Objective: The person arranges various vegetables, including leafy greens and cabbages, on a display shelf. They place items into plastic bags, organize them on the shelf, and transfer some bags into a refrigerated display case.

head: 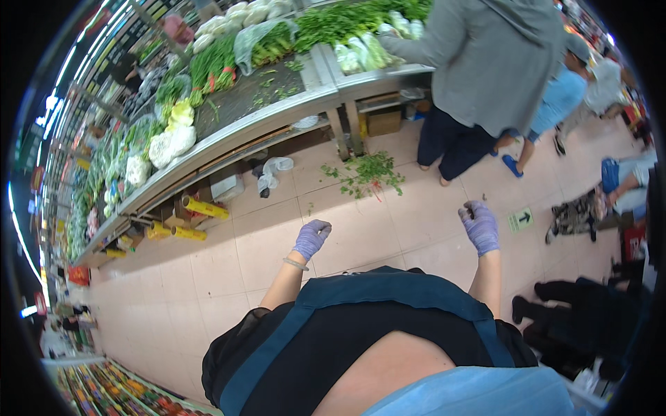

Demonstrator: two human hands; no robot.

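My left hand (312, 239), in a purple glove with a bracelet at the wrist, hangs above the tiled floor. Its fingers curl in, and I see nothing held. To the right, my right hand (481, 229), gloved alike, has loosely bent fingers with a gap at the thumb and nothing visible in it. Beyond both hands, a bunch of leafy greens (367, 174) with a red tie lies on the floor by the stall's legs. A vegetable stall (270, 113) with a metal edge stands ahead; neither hand touches it.
Leafy greens (359, 21), garlic chives (210, 65) and cabbages (171, 145) lie on the stall. Yellow rolls (205, 207) and a plastic bag (273, 171) sit below. A person in grey (489, 67) stands at the stall; more people are to the right. A floor arrow sign (520, 219) is near my right hand.
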